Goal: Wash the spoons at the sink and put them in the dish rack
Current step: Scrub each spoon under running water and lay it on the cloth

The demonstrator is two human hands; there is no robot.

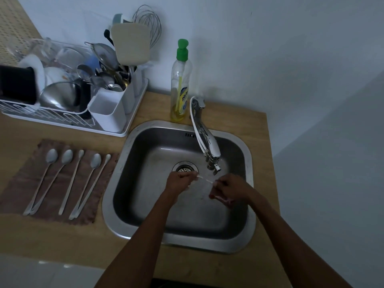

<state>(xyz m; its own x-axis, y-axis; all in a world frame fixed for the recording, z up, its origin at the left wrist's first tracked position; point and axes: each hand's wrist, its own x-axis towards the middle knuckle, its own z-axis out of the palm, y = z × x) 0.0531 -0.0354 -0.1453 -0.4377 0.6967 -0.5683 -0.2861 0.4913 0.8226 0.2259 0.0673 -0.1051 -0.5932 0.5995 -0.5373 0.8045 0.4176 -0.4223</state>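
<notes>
**Hazards**

- Counter: the wet spoon has to travel from the sink toward 10 o'clock. Drips would probably land on the bare wood and on anything along that path.
- Sink: the basin is deep, and the drain lies at 12 o'clock from the left hand, just beside it. If the grip slips on the slim, wet handle, the spoon would likely fall toward the drain.
- Dish rack, at 10 o'clock from the sink: its cutlery holder is crowded with utensils. A long handle pushed in without aim could snag or tip back out.
- Cloth, at 9 o'clock from the sink: the five spoons lie on it side by side, apparently awaiting washing. A washed spoon set down here could be mistaken for an unwashed one.
- Faucet: the outlet sits at 12 o'clock from the right hand, close above it. Lifting the spoon could strike it. Whether water is flowing cannot be told.

**Hand pose**

Both forearms enter from 6 o'clock and converge over the basin. The left hand's fingers are curled and pinch one end of the held spoon. The right hand's fingers pinch the other end. A pinkish item, either a sponge or a cloth, is tucked under the right palm. The held spoon spans the gap between the hands from 9 to 3 o'clock, nearly level. Its bowl end is hidden.
</notes>
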